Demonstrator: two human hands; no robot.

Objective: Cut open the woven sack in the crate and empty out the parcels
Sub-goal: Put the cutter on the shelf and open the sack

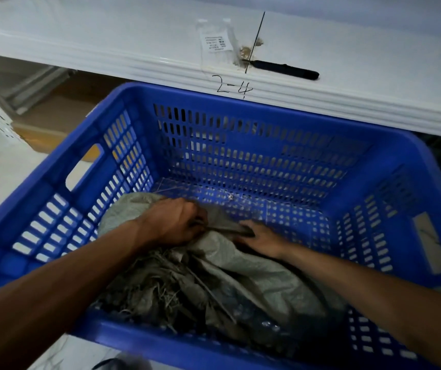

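Both hands are down in the blue crate: left hand fisted on the woven sack at six o'clock, right hand pinching a fold. Sack looks opened; next, lift and tip.

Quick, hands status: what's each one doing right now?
Left hand: closed, gripping a fold of the grey-green woven sack in the blue plastic crate.
Right hand: on the sack's fabric, fingers partly hidden; grip cannot be told.
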